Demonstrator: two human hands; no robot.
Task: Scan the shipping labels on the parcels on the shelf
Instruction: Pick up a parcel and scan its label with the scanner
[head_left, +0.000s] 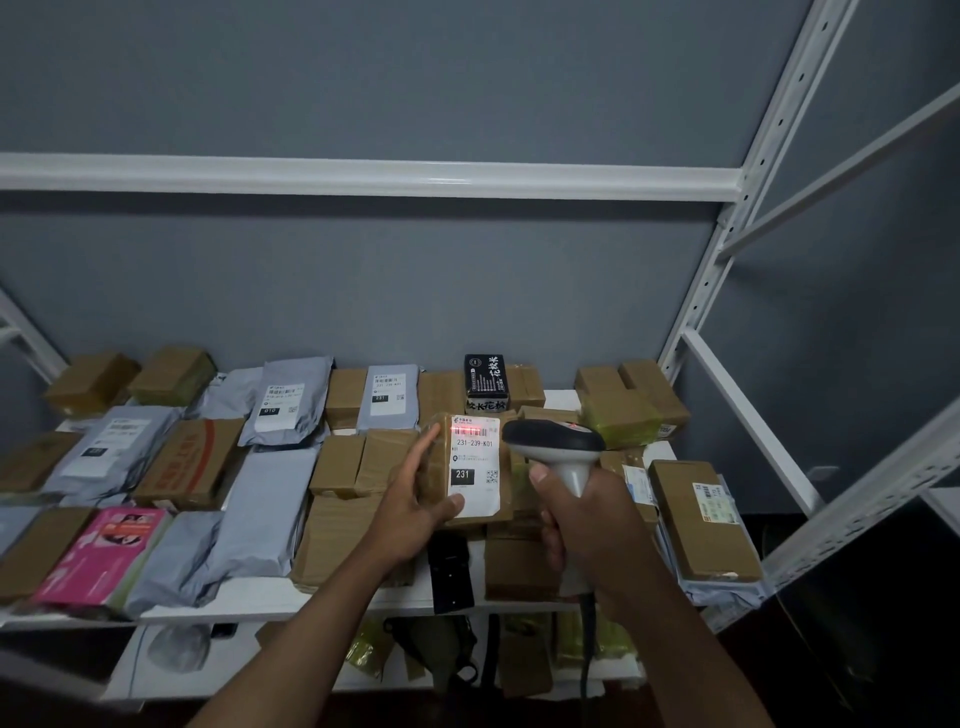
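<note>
hands: two, both in front of the shelf (363, 605)
left hand (415, 501): fingers and thumb curled round a brown parcel (441, 467), tipping it up; the thumb sits on the bottom edge of its label
held parcel: one, lifted just above the other parcels in the middle of the shelf, between the two hands
shipping label (475, 465): one on the held parcel, white, reads 231-239-K01 and 231; a red light glows across the barcode at the top
right hand (584, 525): fingers wrapped tight round the handle of the scanner (558, 449)
scanner: one, grey and black, its head just to the right of the label, very near it; I cannot tell if they touch
grey bags (288, 397): about seven in sight, mostly on the left
brown boxes (701, 519): many, too packed to count well
pink parcel (104, 553): one, front left
black box (485, 382): one, at the back
</note>
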